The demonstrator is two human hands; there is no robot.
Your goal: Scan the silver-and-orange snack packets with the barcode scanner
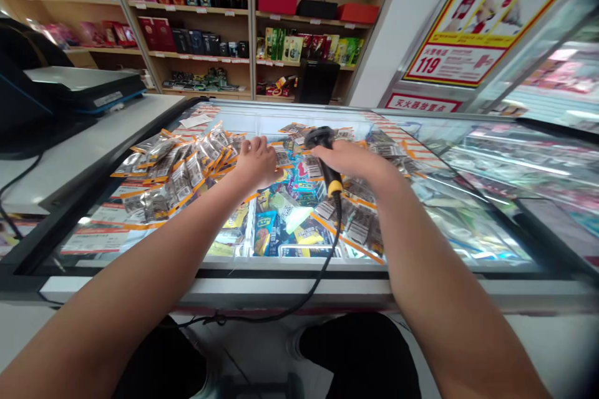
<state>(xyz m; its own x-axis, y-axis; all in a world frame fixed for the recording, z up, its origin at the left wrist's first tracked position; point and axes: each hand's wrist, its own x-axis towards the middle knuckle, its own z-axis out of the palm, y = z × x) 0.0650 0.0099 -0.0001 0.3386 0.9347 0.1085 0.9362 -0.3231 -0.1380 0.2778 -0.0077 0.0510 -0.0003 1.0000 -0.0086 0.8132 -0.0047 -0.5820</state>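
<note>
My right hand (344, 156) is wrapped round a black barcode scanner (319, 136) with a yellow collar at its cable end. The scanner is over the middle of a glass-topped freezer (290, 267). My left hand (257, 161) is to its left, low over the glass, its fingers curled down; whatever they grip is hidden. A small orange-edged packet (282, 154) lies just right of those fingers. Many similar clear packets (187, 168) are heaped left of my left hand, and more packets (358, 221) lie below and right of the scanner.
A black cable (322, 268) runs from the scanner over the freezer's front edge. Colourful bags (290, 230) show through the glass. A counter scale (88, 90) stands at left. Shelves (196, 9) with bottles and boxes fill the back; a yellow-red poster (486, 12) hangs at right.
</note>
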